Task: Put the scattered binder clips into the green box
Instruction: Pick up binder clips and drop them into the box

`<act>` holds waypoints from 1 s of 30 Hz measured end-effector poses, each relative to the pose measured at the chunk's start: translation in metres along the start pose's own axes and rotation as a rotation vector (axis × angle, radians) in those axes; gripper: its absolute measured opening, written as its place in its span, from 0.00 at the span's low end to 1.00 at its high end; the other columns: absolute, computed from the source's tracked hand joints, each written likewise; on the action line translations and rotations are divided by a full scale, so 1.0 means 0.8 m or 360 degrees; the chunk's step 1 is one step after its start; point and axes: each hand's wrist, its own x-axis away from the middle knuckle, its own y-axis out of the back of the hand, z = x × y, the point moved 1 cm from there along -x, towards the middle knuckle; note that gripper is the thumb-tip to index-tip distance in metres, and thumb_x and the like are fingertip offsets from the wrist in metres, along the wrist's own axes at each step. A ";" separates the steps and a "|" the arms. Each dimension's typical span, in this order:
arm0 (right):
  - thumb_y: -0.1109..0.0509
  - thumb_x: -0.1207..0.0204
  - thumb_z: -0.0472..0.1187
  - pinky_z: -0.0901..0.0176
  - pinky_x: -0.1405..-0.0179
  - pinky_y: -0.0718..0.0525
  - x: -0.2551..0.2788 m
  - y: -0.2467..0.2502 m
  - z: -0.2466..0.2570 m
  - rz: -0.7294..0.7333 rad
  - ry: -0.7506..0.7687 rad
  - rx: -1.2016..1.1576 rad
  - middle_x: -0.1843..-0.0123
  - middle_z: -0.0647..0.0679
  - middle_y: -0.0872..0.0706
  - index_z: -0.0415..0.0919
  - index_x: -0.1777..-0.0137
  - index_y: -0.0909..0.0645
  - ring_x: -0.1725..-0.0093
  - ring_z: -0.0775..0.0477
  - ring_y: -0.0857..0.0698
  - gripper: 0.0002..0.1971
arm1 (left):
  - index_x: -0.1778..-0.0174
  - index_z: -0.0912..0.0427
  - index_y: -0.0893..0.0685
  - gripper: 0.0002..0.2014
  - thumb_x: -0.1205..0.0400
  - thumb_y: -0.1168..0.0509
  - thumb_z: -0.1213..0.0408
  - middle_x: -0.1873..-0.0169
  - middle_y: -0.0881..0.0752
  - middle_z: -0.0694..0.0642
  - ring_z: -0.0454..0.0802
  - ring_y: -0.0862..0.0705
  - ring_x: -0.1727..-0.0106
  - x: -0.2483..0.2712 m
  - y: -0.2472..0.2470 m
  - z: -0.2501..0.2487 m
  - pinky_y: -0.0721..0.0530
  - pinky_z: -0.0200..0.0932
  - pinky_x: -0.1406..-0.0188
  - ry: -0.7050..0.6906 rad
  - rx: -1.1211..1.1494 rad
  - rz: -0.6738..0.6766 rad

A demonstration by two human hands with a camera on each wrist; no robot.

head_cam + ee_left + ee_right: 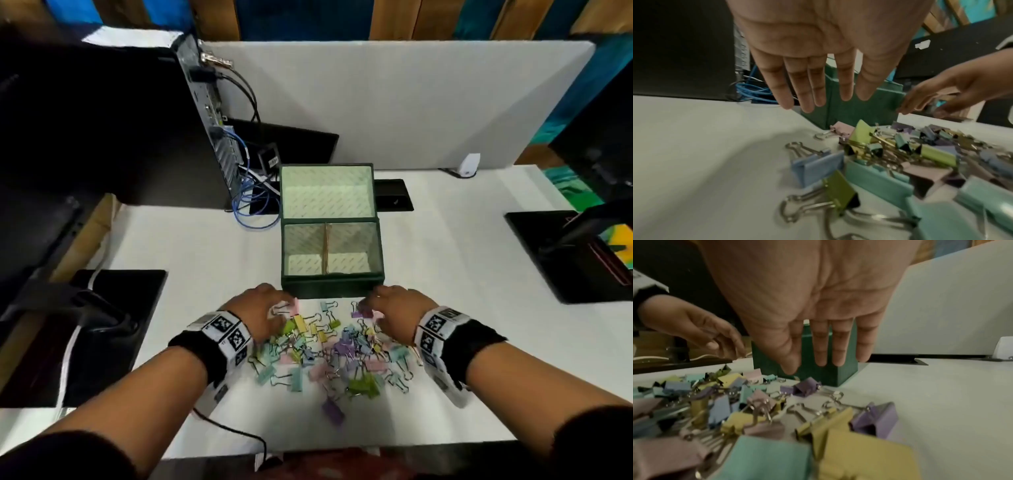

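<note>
Head view: both flat-fingered, empty hands, left hand [262, 308] and right hand [397, 310], flank pastel binder clips [329, 349] before the open green box [330, 291], apparently poised to scoop.

binder clips [329, 349] on table [462, 342], box [330, 291] just behind

Right hand [807, 308] is seen palm-side, fingers [838, 344] straight and slightly spread, held above the white table [931, 402] and holding nothing. Directly beyond the fingertips stands the green box [840, 374], with the pile of pastel binder clips [748, 410] spread across the near left, a purple clip [804, 387] lying just before the box. The left hand [701, 327] enters from the left, fingers pointing down near the pile's far edge.
</note>
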 end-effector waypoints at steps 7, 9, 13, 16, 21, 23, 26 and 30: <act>0.36 0.26 0.41 0.49 0.45 0.19 -0.013 -0.012 0.006 0.0092 -0.0125 0.0088 0.39 0.43 0.22 0.51 0.33 0.28 0.40 0.38 0.20 0.20 | 0.27 0.42 0.31 0.21 0.18 0.44 0.52 0.29 0.26 0.54 0.56 0.24 0.32 -0.016 -0.018 -0.023 0.27 0.47 0.32 0.0045 -0.0279 0.0074; 0.33 0.28 0.41 0.48 0.46 0.19 -0.012 -0.016 0.009 0.0068 -0.0157 0.0089 0.40 0.42 0.23 0.50 0.33 0.28 0.41 0.37 0.20 0.22 | 0.29 0.43 0.29 0.20 0.18 0.45 0.52 0.32 0.24 0.55 0.57 0.23 0.34 -0.016 -0.021 -0.026 0.25 0.49 0.34 0.0067 -0.0286 0.0039; 0.29 0.32 0.38 0.50 0.49 0.19 -0.014 -0.018 0.010 0.0060 -0.0187 -0.0005 0.42 0.42 0.24 0.48 0.37 0.27 0.44 0.37 0.20 0.22 | 0.41 0.48 0.22 0.14 0.20 0.42 0.50 0.40 0.21 0.55 0.56 0.20 0.41 -0.017 -0.026 -0.032 0.22 0.48 0.44 0.0104 -0.0288 0.0005; 0.29 0.34 0.38 0.55 0.55 0.21 -0.014 -0.017 0.010 -0.0012 -0.0217 -0.0141 0.47 0.46 0.25 0.49 0.48 0.26 0.51 0.41 0.21 0.15 | 0.44 0.50 0.22 0.13 0.23 0.36 0.52 0.43 0.21 0.54 0.54 0.20 0.44 -0.020 -0.026 -0.031 0.22 0.45 0.47 0.0125 -0.0206 0.0010; 0.29 0.34 0.45 0.55 0.52 0.18 -0.006 -0.008 0.006 -0.0109 -0.0270 -0.0544 0.48 0.49 0.24 0.58 0.60 0.30 0.52 0.45 0.19 0.11 | 0.44 0.54 0.20 0.14 0.25 0.33 0.59 0.44 0.20 0.56 0.54 0.19 0.44 -0.024 -0.031 -0.023 0.22 0.43 0.46 0.0124 -0.0012 0.0077; 0.28 0.34 0.45 0.57 0.52 0.21 -0.003 0.001 0.004 -0.0166 -0.0271 -0.0699 0.48 0.50 0.24 0.57 0.55 0.27 0.51 0.47 0.20 0.11 | 0.45 0.54 0.20 0.13 0.25 0.31 0.61 0.48 0.19 0.55 0.52 0.19 0.48 -0.026 -0.030 -0.018 0.21 0.44 0.46 0.0138 0.0089 0.0070; 0.29 0.30 0.43 0.58 0.56 0.22 -0.007 0.017 0.009 -0.0248 -0.0299 -0.0918 0.51 0.50 0.23 0.51 0.43 0.23 0.54 0.49 0.20 0.15 | 0.49 0.55 0.18 0.11 0.27 0.30 0.65 0.60 0.21 0.49 0.49 0.21 0.56 -0.023 -0.028 -0.008 0.21 0.42 0.51 0.0152 0.0288 0.0004; 0.31 0.26 0.45 0.62 0.59 0.23 -0.021 0.052 0.034 -0.0364 -0.0193 -0.1167 0.57 0.49 0.19 0.49 0.48 0.22 0.59 0.51 0.20 0.08 | 0.57 0.50 0.18 0.10 0.29 0.29 0.68 0.66 0.23 0.45 0.47 0.21 0.62 -0.018 -0.026 0.004 0.21 0.39 0.59 0.0157 0.0469 -0.0041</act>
